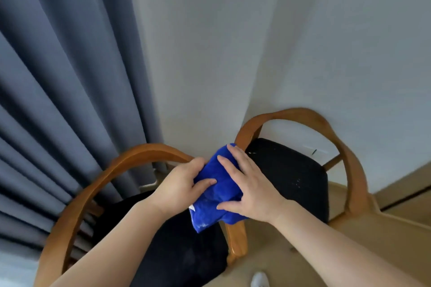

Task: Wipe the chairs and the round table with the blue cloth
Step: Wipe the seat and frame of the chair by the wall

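Left hand (179, 184) grips, right hand (251, 191) presses the blue cloth (210, 200), lengthwise pointing away.

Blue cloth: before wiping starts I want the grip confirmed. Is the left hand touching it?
Touching. In the head view the left hand grips the blue cloth, thumb lying across its front.

Grey pleated curtain (58, 100), white corner walls (233, 42), pale beige floor (349, 240)
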{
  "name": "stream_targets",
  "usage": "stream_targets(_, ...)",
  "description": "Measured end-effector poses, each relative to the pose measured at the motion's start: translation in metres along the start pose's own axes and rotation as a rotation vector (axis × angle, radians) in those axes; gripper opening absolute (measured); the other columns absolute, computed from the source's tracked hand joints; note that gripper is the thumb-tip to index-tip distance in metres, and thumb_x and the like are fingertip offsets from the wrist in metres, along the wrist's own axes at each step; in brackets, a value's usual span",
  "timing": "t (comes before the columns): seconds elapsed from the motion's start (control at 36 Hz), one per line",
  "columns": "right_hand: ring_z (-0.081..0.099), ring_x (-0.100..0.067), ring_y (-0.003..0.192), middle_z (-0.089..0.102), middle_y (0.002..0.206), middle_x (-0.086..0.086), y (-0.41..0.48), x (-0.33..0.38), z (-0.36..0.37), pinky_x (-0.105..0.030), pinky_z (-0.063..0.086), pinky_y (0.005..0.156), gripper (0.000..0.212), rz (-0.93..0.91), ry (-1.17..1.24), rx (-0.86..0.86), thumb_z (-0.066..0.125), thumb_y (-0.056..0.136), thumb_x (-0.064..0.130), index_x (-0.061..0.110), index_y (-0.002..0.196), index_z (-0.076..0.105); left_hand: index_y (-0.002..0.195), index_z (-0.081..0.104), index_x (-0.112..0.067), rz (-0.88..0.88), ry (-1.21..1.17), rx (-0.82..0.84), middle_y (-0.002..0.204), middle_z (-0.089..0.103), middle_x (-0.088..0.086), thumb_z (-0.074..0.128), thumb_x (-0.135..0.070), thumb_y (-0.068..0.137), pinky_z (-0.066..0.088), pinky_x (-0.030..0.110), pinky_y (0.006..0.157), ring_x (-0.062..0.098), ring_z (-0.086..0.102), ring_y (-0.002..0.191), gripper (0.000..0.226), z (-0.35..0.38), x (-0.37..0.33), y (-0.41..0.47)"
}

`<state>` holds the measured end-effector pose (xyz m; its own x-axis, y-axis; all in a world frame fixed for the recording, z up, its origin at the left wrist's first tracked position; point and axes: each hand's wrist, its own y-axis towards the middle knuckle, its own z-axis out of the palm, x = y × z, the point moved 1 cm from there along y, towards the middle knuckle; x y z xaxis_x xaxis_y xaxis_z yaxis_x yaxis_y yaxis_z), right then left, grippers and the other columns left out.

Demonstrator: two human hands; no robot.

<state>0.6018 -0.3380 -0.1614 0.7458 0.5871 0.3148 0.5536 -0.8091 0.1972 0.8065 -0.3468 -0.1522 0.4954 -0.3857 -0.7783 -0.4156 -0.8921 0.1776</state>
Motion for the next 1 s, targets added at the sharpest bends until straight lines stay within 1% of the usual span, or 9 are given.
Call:
stream_targets(0.08,-0.007,-0.014,0.147,-0.018,0.158,0.006,-0.026,-0.016,-0.006,-0.034,0.012,0.116,0.104,0.117,0.056,-0.06,0.057,0.074,0.071,0.04,0.15,-0.007,0.099,0.057,-0.027,0.024,0.022,0.025,0.081,0.063,-0.01,0.063,-0.033,0.088,0.05,0.033,0.068,0.008,0.059,0.075,0.014,0.019,-0.012,0.011)
stream_targets(0.14,0.001,-0.014,0.147,-0.012,0.157,0.009,-0.044,-0.025,-0.008,-0.033,0.018,0.116,0.106,0.226,0.119,-0.126,0.056,0.073,0.073,0.036,0.15,-0.005,0.09,0.051,-0.044,0.041,0.034,0.033,0.078,0.06,-0.018,0.063,-0.034,0.088,0.044,0.018,0.062,0.005,0.056,0.071,0.015,0.034,-0.021,0.016)
stream_targets(0.22,0.019,-0.011,0.142,0.005,0.155,0.012,-0.072,-0.038,-0.007,-0.034,0.033,0.113,0.106,0.33,0.225,-0.151,0.06,0.071,0.072,0.034,0.15,0.001,0.082,0.044,-0.053,0.067,0.038,0.05,0.08,0.057,-0.024,0.062,-0.035,0.088,0.041,0.013,0.06,0.004,0.054,0.07,0.027,0.061,-0.038,0.022)
stream_targets(0.36,0.033,0.005,0.132,0.022,0.15,0.023,-0.119,-0.073,-0.014,-0.018,0.043,0.101,0.109,0.422,0.46,-0.09,0.069,0.066,0.069,0.045,0.147,0.0,0.092,0.045,-0.049,0.091,0.004,0.169,0.091,0.057,-0.028,0.057,-0.04,0.091,0.046,0.011,0.066,0.0,0.058,0.081,0.015,0.121,-0.072,0.034)
stream_targets(0.5,0.039,0.006,0.125,0.028,0.14,0.029,-0.178,-0.114,-0.028,-0.017,0.045,0.097,0.115,0.516,0.592,-0.091,0.076,0.057,0.068,0.045,0.146,0.006,0.1,0.051,-0.037,0.037,-0.056,0.252,0.091,0.06,-0.017,0.056,-0.041,0.091,0.054,0.026,0.071,0.004,0.061,0.084,0.011,0.195,-0.109,0.047)
stream_targets(0.61,0.046,0.002,0.121,0.04,0.135,0.022,-0.231,-0.152,-0.038,-0.022,0.048,0.097,0.094,0.601,0.584,-0.193,0.078,0.067,0.051,0.034,0.143,0.026,0.099,0.052,-0.033,0.007,-0.082,0.296,0.09,0.06,-0.013,0.057,-0.04,0.09,0.053,0.03,0.072,0.008,0.061,0.084,0.013,0.257,-0.143,0.061)
stream_targets(0.69,0.05,0.001,0.115,0.047,0.128,0.023,-0.26,-0.179,-0.047,-0.027,0.051,0.094,0.08,0.639,0.598,-0.225,0.076,0.069,0.043,0.035,0.137,0.035,0.098,0.055,-0.027,-0.006,-0.077,0.321,0.088,0.06,-0.01,0.06,-0.039,0.089,0.052,0.031,0.071,0.01,0.06,0.082,0.015,0.291,-0.163,0.074)
stream_targets(0.86,0.051,0.001,0.113,0.049,0.125,0.025,-0.279,-0.22,-0.059,-0.029,0.05,0.094,0.077,0.668,0.604,-0.154,0.07,0.066,0.046,0.041,0.134,0.034,0.103,0.055,-0.037,-0.043,-0.054,0.34,0.094,0.06,-0.019,0.063,-0.042,0.086,0.052,0.024,0.074,0.004,0.06,0.088,0.02,0.319,-0.169,0.094)
stream_targets(1.0,0.047,0.009,0.112,0.047,0.121,0.031,-0.27,-0.253,-0.058,-0.017,0.044,0.09,0.078,0.687,0.586,-0.104,0.067,0.063,0.047,0.048,0.132,0.03,0.104,0.057,-0.038,-0.069,-0.02,0.329,0.096,0.059,-0.023,0.067,-0.039,0.084,0.052,0.022,0.074,0.002,0.059,0.089,0.023,0.322,-0.149,0.116)
